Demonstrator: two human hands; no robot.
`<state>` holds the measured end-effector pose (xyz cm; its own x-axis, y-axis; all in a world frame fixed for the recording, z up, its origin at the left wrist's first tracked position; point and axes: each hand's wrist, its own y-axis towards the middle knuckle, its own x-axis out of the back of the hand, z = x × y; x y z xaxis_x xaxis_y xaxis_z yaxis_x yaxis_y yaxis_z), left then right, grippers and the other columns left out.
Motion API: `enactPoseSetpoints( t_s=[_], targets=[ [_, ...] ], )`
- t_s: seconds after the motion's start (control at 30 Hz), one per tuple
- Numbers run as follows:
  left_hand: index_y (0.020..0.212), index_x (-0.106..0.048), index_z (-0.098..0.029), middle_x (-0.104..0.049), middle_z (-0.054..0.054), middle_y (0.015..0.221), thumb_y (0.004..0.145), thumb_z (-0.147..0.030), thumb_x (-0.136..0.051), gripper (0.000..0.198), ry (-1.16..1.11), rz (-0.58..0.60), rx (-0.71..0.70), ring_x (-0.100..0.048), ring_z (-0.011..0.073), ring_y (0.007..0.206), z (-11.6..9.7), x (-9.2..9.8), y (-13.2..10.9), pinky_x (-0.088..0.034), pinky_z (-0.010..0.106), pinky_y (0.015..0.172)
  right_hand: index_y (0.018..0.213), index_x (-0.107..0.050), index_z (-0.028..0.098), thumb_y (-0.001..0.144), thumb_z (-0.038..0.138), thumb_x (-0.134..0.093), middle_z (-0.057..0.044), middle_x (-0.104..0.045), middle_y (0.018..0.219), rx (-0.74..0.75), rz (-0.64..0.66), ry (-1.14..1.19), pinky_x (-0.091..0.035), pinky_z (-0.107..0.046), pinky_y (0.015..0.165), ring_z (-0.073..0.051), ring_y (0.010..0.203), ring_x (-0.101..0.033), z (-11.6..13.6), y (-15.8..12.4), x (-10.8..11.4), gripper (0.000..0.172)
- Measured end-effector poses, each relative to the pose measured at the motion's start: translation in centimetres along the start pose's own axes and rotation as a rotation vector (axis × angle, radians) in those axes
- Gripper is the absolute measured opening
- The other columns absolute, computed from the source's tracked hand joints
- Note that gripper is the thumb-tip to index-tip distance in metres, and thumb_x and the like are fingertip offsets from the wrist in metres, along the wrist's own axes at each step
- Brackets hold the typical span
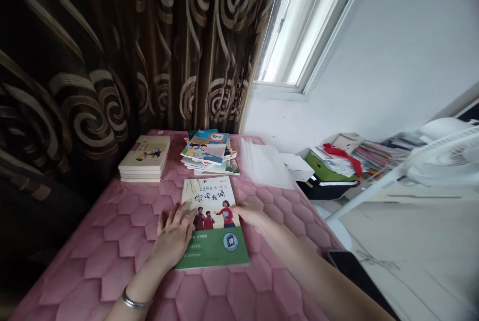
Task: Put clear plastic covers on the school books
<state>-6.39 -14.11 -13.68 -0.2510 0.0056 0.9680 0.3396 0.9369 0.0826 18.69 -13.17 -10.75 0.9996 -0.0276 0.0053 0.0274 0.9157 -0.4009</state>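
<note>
Head view: the left hand (175, 237) rests spread on the classical-poetry paperback (213, 248), which lies on pink quilting (116, 261) between it and the right hand (250, 211), whose grip at the edge I can't tell.

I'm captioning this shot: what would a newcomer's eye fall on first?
Probably the green-and-white book near the centre, lying on the pink padded surface, with the left hand on its left side and the right hand at its right edge. Next, perhaps the dark, swirl-patterned curtain filling the upper left, and the bright window beside it.
</note>
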Motion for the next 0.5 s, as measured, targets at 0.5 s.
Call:
enactPoseSetpoints(
  t_s=[0.5],
  targets=[
    [0.137, -0.047, -0.038, -0.043, 0.003, 0.149, 0.097, -0.030, -0.033, 0.044, -0.134, -0.094, -0.019, -0.035, 0.0232, 0.138, 0.4, -0.3, -0.2, -0.017, 0.058, 0.113, 0.094, -0.068, 0.017, 0.063, 0.047, -0.075, -0.008, -0.075, 0.090, 0.183, -0.087, 0.171, -0.056, -0.039, 0.076, -0.028, 0.086, -0.071, 0.8, -3.0, -3.3, 0.044]
  ],
)
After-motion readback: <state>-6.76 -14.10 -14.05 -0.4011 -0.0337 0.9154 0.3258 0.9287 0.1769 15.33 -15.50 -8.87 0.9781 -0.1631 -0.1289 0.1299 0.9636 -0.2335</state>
